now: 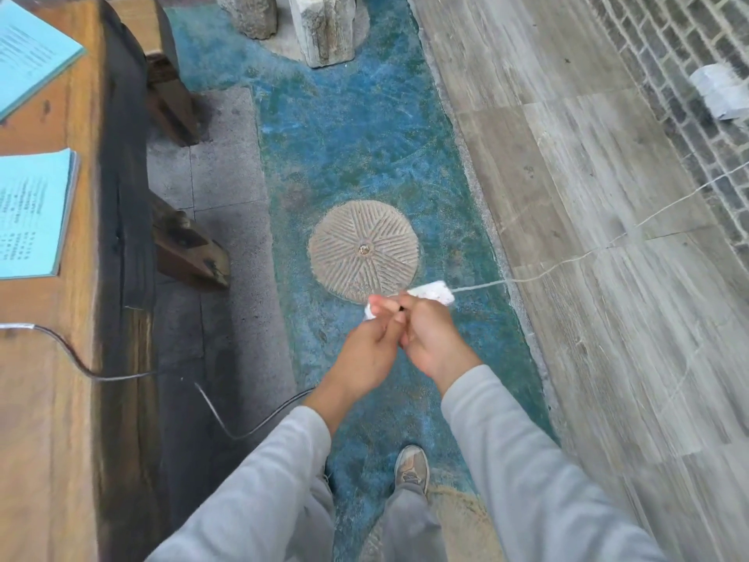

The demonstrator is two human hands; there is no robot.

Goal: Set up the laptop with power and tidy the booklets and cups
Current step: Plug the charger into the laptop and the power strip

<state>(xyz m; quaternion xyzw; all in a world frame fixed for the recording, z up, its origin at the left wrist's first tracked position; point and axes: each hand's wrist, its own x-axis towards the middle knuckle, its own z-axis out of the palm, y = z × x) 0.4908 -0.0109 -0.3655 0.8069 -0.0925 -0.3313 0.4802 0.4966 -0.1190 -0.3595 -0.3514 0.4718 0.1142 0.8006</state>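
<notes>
Both hands are meeting over the floor: the right hand is gripping the white power strip, the left hand is pinching a dark plug against it, likely joining them. 2 booklets are lying on the table.

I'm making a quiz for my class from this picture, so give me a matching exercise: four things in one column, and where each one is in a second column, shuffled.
Things:
1. white oblong power strip
2. light blue paper booklets
3. round grooved stone disc
4. thin dark cable

Places:
A. set into the blue floor
B. draped over the wooden table's edge
C. held between the hands, left hand and right hand
D. lying on the wooden table

Pairs: 1-C, 2-D, 3-A, 4-B
</notes>
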